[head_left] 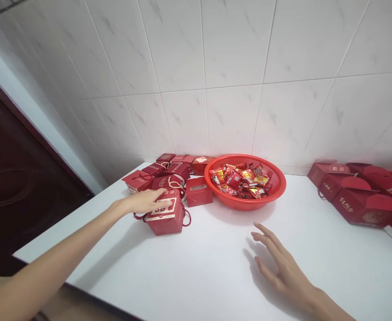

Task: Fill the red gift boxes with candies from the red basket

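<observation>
My left hand (149, 200) is on a small red gift box (165, 225), its fingers reaching over the top and far side. The box has a pale printed label and dark red cord loops at its sides. Just behind it stand more closed red boxes (137, 180), some with pale cord on top. Over the white table, my right hand (283, 267) holds nothing, and its fingers are apart. Beyond that hand sits a red plastic basket (242, 204) with wrapped candies (234, 178) in it.
On the right of the white table (209, 267) are several red boxes with raised flaps (359, 203). A tiled wall (232, 116) runs along the back edge. To the left is a dark door (15, 147).
</observation>
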`<state>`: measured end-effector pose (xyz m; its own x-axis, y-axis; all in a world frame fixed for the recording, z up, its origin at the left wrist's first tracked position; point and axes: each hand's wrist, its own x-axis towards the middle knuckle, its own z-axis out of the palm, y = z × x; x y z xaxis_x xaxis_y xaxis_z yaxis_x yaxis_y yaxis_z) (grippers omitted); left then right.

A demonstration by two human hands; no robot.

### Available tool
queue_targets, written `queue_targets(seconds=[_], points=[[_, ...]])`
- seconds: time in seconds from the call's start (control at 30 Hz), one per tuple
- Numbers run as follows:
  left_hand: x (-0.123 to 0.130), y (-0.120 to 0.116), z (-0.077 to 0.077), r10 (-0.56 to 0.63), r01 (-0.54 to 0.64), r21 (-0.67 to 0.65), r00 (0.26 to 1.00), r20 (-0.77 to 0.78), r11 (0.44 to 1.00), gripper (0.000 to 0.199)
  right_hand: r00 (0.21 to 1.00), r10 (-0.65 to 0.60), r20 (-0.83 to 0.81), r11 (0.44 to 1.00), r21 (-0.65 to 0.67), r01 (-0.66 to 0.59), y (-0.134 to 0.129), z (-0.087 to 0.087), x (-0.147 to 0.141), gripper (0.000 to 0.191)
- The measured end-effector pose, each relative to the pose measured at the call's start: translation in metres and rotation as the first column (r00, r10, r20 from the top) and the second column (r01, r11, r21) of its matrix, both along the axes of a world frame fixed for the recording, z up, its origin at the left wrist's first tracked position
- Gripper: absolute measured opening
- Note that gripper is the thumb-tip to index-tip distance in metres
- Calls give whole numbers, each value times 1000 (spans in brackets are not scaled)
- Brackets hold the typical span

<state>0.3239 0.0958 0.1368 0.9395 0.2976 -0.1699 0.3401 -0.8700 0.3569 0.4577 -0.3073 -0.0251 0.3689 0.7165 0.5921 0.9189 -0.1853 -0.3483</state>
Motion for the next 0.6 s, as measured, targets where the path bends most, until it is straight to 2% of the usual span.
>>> queue_targets(seconds=[0.1,0.23,0.33,0.4,0.47,0.53,0.6], points=[[-2,-17,-14,20,-25,-36,992,-124,999,89,995,5,-95,999,-31,-8,2,-5,-9,46],[3,-45,-20,13,-15,-53,999,-42,998,93,972,7,-233,998,-53,-20,4,-3,-14,39],[3,-61,-26,-54,42,-201,997,-53,979,98,943,33,-330,998,-32,-46,10,-5,-15,37],[2,-73,-32,-147,102,-374,985,-95,922,99,920,49,-390,998,-20,-62,17,-8,-18,38],[2,-85,-38,-236,143,-534,966,-110,834,94,891,61,-449,997,-18,-78,25,-9,-24,41],[3,-95,-45,-290,168,-637,953,-92,753,91,861,107,-496,992,-9,-128,32,-6,-29,46],[5,-102,-51,-307,178,-688,949,-68,704,94,830,189,-525,976,5,-220,37,2,-33,52]])
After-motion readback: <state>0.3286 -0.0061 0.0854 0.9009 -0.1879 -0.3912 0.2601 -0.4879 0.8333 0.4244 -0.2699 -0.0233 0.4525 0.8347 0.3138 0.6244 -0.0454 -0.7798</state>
